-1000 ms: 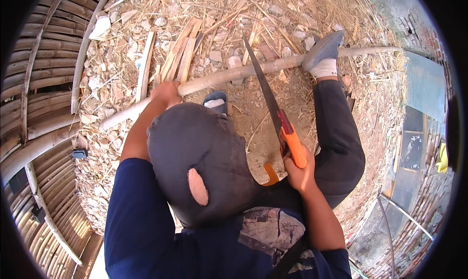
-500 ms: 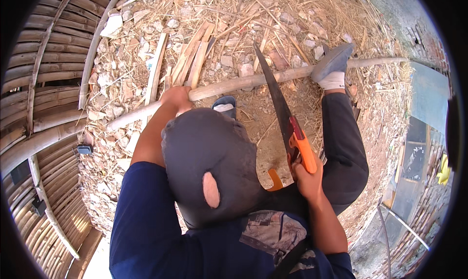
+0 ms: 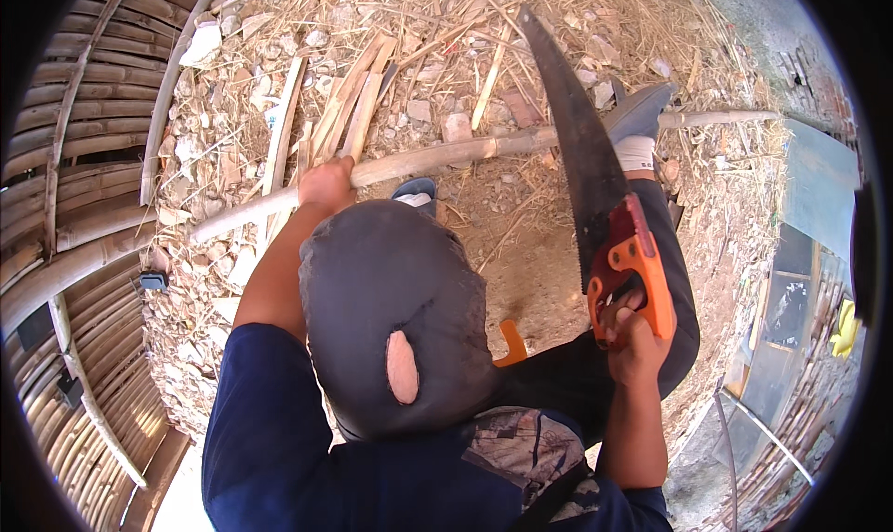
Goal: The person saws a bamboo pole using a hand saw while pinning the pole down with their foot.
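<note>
My right hand (image 3: 636, 348) is closed around the orange and dark red handle of a handsaw (image 3: 581, 137). The saw's long dark blade points up and away, its flat side facing me, with the far part passing over a bamboo pole (image 3: 409, 165). Contact between blade and pole cannot be made out. The pole lies across in front of me, slanting up to the right. My left hand (image 3: 326, 188) grips it left of the middle. My right shoe (image 3: 642, 107) rests over its right part, partly behind the blade.
My bent left knee (image 3: 400, 290), in torn dark trousers, fills the middle. Beside it shows an orange curved piece (image 3: 511, 344). Split wood strips (image 3: 358, 104) lie beyond the pole among stones and straw. A bamboo slat wall (image 3: 93, 95) stands left, a bluish panel (image 3: 819, 174) right.
The saw has been lifted and swung to the right with my right hand, its blade turning more broadside. My left hand keeps its hold on the bamboo pole.
</note>
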